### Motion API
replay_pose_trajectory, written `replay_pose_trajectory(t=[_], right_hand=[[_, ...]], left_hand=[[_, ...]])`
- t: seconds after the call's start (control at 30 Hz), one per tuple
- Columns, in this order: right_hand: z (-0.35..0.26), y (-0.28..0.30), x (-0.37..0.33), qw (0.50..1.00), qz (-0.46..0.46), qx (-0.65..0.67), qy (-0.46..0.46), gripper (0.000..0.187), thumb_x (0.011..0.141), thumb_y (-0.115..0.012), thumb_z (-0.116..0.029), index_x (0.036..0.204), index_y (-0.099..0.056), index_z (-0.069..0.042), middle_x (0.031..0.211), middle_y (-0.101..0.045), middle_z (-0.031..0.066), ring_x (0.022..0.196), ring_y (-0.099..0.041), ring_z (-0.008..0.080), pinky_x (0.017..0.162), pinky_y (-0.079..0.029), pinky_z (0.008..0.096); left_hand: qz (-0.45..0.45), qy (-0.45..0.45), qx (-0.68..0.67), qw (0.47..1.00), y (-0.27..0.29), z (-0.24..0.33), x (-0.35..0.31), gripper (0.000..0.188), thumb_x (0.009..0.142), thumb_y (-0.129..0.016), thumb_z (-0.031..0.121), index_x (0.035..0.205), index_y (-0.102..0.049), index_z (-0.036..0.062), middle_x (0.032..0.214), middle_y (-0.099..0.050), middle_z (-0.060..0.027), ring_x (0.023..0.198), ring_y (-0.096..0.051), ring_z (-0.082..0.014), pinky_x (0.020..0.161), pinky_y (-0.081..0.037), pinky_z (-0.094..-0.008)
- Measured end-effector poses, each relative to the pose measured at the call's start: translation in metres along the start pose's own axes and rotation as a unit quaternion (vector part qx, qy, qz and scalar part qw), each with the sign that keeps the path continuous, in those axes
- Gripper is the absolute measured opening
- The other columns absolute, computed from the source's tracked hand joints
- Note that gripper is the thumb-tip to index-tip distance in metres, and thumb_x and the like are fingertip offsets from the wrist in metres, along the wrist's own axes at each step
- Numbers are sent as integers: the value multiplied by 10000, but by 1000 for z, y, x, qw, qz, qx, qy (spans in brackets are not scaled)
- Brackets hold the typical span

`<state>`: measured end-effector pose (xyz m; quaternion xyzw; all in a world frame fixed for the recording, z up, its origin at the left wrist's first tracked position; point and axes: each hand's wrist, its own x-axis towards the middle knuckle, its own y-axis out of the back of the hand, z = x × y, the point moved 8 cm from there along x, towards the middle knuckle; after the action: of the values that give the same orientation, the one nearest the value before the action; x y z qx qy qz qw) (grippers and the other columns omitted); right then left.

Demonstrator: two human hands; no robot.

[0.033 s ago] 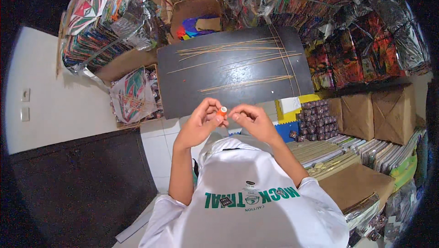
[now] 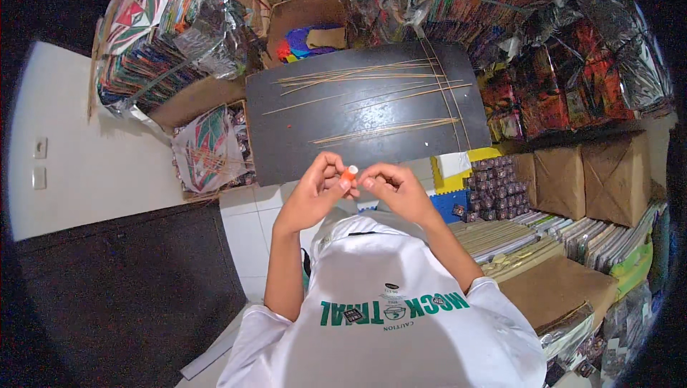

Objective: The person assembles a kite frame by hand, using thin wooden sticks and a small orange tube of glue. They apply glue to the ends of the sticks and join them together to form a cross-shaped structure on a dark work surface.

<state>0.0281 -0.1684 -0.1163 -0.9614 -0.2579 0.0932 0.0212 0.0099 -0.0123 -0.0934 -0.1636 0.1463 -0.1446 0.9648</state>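
Note:
My left hand [image 2: 315,195] is closed around a small orange spool of thread [image 2: 348,175], its white end facing up and tilted to the right. Close beside it on the right is my right hand [image 2: 398,191], thumb and forefinger pinched together near the spool. Whatever lies in that pinch, perhaps a thread, is too fine to make out. Both hands are in front of my waist, just off the near edge of the dark table [image 2: 286,146]. Several thin bamboo sticks [image 2: 386,130] lie on the tabletop in loose groups.
Left of the table, an open cardboard box [image 2: 215,191] holds a printed kite sheet [image 2: 209,146]. Behind stands a carton [image 2: 304,16] with colourful cloth. Wrapped bundles [image 2: 164,59] are piled around. To the right are stacked small dark spools [image 2: 495,187] and brown parcels [image 2: 615,177].
The spool has tipped slightly to the right in my left fingers. Both hands stay in nearly the same place.

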Motion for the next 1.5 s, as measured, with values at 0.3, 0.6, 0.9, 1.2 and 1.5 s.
replay_pose_trajectory(t=[0.3,0.6,0.9,1.2,1.5], right_hand=[[-13,5,0,997,-2,-82,10,162,1004,-637,-168,1055,-713,-33,769,-634,-28,671,-463,41,587,-374,246],[-53,10,1,937,-28,-324,131,176,911,-677,-161,1021,-721,-30,823,-678,139,666,-613,293,619,-472,397],[-32,21,5,989,-63,-137,4,200,975,-656,-202,1033,-704,-17,802,-663,37,703,-517,76,638,-441,271],[-5,68,-22,996,18,-85,4,165,1000,-631,-149,1007,-722,-12,847,-662,-39,708,-487,38,622,-404,234],[24,109,-35,941,45,-329,-71,183,965,-641,-146,1053,-734,-14,1030,-744,106,914,-674,206,828,-522,340]], left_hand=[[61,-33,156,985,2,1,6,289,967,-672,41,1252,-652,-2,1090,-730,-104,972,-699,-134,857,-567,-299],[15,17,363,931,-24,3,8,450,891,-756,82,1282,-537,53,880,-754,-91,824,-703,-130,712,-510,-300],[94,-125,142,977,-8,22,4,426,1021,-642,154,1402,-493,37,1066,-694,-90,865,-645,-131,820,-528,-291],[533,-290,109,787,158,90,-84,343,1082,-547,235,1309,-593,-18,1009,-646,-42,874,-644,-132,803,-521,-288],[548,-247,173,780,182,86,-131,346,1067,-570,195,1348,-594,-5,1068,-669,-76,907,-638,-143,815,-520,-283]])
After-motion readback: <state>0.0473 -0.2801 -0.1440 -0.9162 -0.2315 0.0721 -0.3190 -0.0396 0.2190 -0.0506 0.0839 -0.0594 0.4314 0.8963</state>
